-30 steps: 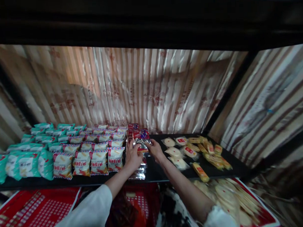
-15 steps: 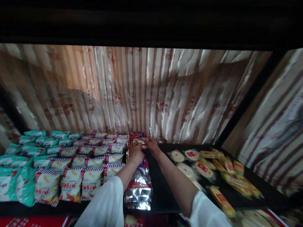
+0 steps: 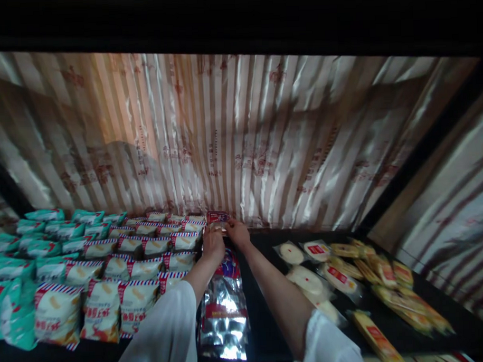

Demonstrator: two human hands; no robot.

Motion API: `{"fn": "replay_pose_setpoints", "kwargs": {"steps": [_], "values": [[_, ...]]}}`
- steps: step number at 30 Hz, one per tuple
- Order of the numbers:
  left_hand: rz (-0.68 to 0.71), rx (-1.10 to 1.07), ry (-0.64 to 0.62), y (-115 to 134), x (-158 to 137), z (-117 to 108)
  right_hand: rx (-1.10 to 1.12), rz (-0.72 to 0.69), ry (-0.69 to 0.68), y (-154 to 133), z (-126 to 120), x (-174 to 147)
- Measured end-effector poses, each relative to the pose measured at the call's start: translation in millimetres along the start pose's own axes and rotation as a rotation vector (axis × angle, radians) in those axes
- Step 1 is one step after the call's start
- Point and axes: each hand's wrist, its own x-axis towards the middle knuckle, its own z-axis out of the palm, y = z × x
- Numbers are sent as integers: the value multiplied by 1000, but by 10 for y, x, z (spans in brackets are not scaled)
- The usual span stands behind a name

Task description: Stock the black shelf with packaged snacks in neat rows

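Note:
Both hands meet near the back of the shelf, over a row of flat, shiny red and silver packets (image 3: 224, 303). My left hand (image 3: 214, 244) has its fingers closed at the left side of a small packet (image 3: 218, 225). My right hand (image 3: 238, 234) pinches the same packet from the right. Most of that packet is hidden by the fingers, and its print cannot be read. Behind it, a dark red packet (image 3: 217, 216) stands against the wall. Just left of my left hand are rows of cream snack bags (image 3: 183, 241) with red and blue striped tops.
Teal bags (image 3: 18, 305) fill the far left of the black shelf (image 3: 264, 307). On the right lie round pale wrapped cakes (image 3: 306, 281) and yellow wrapped packs (image 3: 404, 302). Striped sheeting (image 3: 240, 139) covers the back, with a dark beam (image 3: 236, 23) overhead.
The view has come closer and tilted down a little. Both hands stay together at the back of the packet row, the small packet now lower between the fingers.

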Motion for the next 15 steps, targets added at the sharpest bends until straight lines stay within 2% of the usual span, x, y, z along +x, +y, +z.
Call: {"fn": "replay_pose_setpoints", "kwargs": {"steps": [6,15], "values": [[1,140,-29,-17,40,6,-107,1,-15,-32,36,-1],[6,211,-44,-40,93,46,-216,-10,-19,-54,51,4]]}}
